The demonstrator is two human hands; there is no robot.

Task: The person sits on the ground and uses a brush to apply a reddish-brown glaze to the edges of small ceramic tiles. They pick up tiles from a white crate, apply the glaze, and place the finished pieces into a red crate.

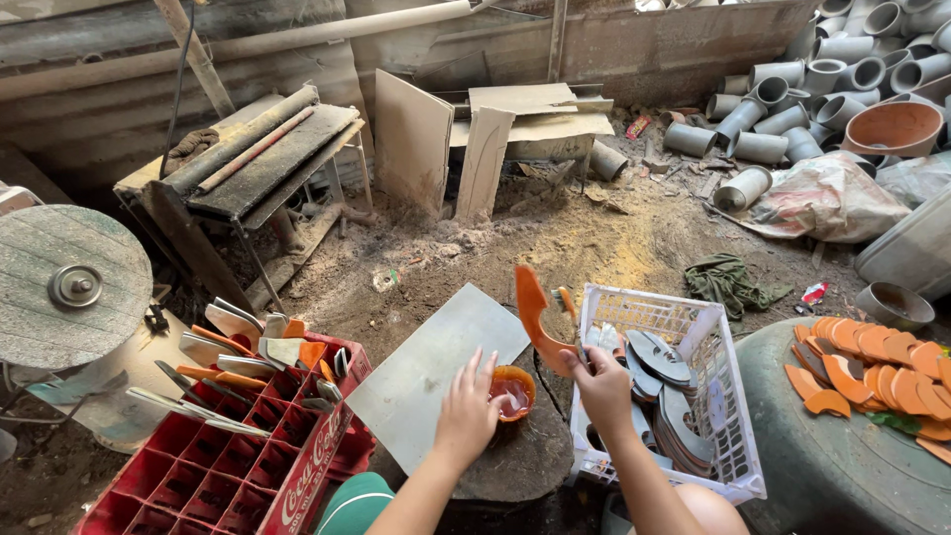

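An orange-coated curved blade point(532, 309) is gripped in right hand point(600, 384) fingers; left hand point(468, 414) fingers hang loose by the paint bowl point(512, 390). Grey blades point(662, 369) are left in the white basket point(731, 349).

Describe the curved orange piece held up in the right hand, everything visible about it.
The curved orange piece is a flat, crescent-like strip, glossy orange as if freshly coated, its material unclear. It stands roughly upright, broad rounded end on top, bending down to its lower end in the right hand, which also grips a thin brush. It hangs above the dark round stand, between the small orange paint cup and the white plastic basket. Nothing else touches it.
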